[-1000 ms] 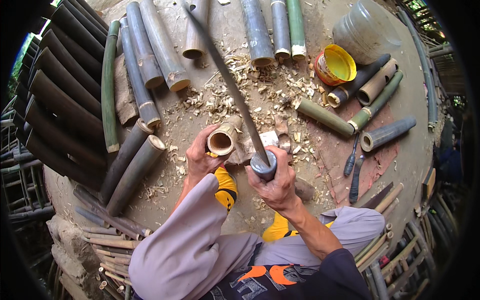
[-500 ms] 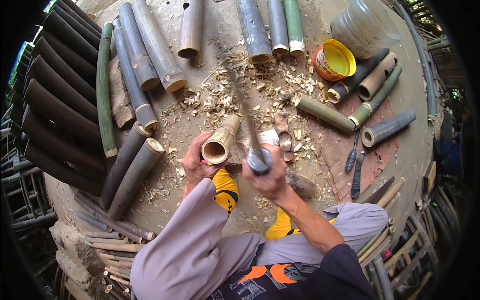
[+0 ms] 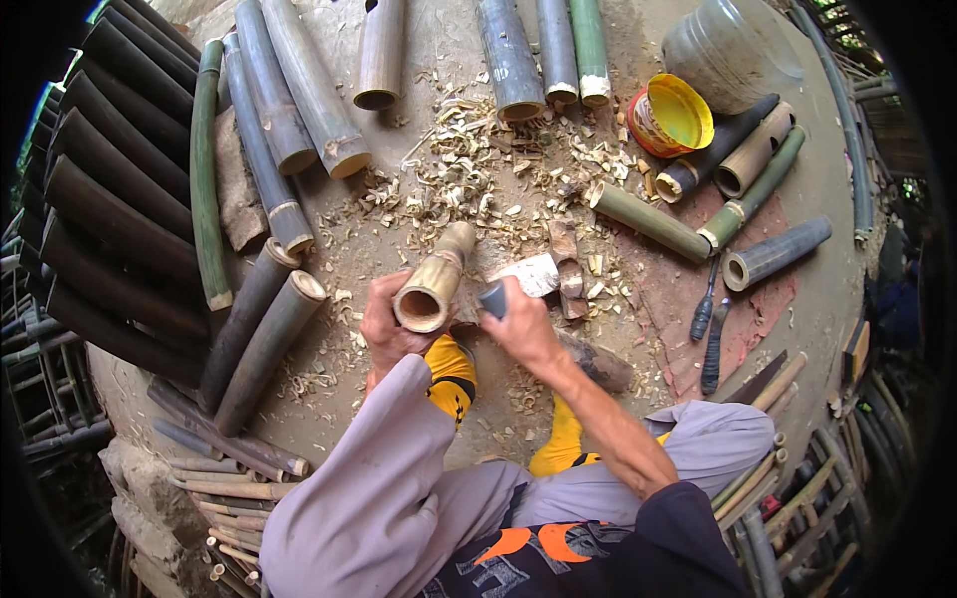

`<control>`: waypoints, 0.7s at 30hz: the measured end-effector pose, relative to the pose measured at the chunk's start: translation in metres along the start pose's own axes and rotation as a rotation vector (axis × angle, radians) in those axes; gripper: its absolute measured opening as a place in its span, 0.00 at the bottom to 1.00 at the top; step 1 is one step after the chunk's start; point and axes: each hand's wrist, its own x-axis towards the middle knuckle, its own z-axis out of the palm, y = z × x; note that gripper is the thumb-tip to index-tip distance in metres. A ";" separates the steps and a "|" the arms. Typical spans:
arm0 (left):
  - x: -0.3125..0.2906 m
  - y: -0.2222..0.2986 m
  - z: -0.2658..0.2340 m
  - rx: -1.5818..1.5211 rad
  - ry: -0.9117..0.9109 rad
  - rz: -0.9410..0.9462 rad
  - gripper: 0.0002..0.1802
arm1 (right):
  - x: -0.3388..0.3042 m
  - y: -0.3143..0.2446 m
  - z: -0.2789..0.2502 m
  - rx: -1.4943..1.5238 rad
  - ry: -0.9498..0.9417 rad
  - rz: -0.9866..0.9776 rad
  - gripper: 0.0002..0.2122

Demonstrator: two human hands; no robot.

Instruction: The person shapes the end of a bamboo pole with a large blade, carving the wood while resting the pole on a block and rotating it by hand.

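My left hand (image 3: 385, 321) is wrapped round a short pale bamboo tube (image 3: 446, 267) from its left side. The tube lies tilted, its hollow end toward me, and its far part looks shaved. In my right hand (image 3: 528, 327) is a large knife; only its dark grey handle (image 3: 492, 299) shows clearly, close to the tube's right side. Its blade can hardly be made out now. Under and beyond that hand rests a wooden log (image 3: 600, 365), with a pale whitish cut piece (image 3: 535, 273) near its far side.
Wood shavings (image 3: 464, 169) litter the ground ahead. Bamboo tubes (image 3: 513, 70) lie at the back and left, beside stacked dark bamboo (image 3: 120, 214). At the right are a yellow-and-red tub (image 3: 670, 115), a clear plastic container (image 3: 733, 55) and two dark-handled tools (image 3: 713, 349).
My right hand has come down and turned, so the knife's raised, blurred blade no longer shows upright. The bamboo tube has shifted slightly left and up in my left hand.
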 end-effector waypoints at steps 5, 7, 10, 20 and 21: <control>-0.017 -0.004 -0.025 0.025 0.008 -0.042 0.30 | -0.038 -0.033 -0.014 0.216 0.290 -0.167 0.17; -0.008 -0.008 -0.023 0.018 0.019 -0.013 0.30 | -0.045 -0.048 -0.007 0.364 0.372 -0.294 0.16; 0.000 -0.005 -0.009 -0.063 0.028 -0.040 0.31 | -0.015 -0.017 0.009 0.166 0.193 -0.286 0.16; -0.007 -0.051 0.002 -0.398 0.011 -0.380 0.34 | -0.040 0.088 -0.077 -0.060 0.707 0.130 0.15; -0.006 -0.054 0.007 -0.506 0.032 -0.425 0.34 | -0.043 0.098 -0.084 -0.040 0.743 0.171 0.16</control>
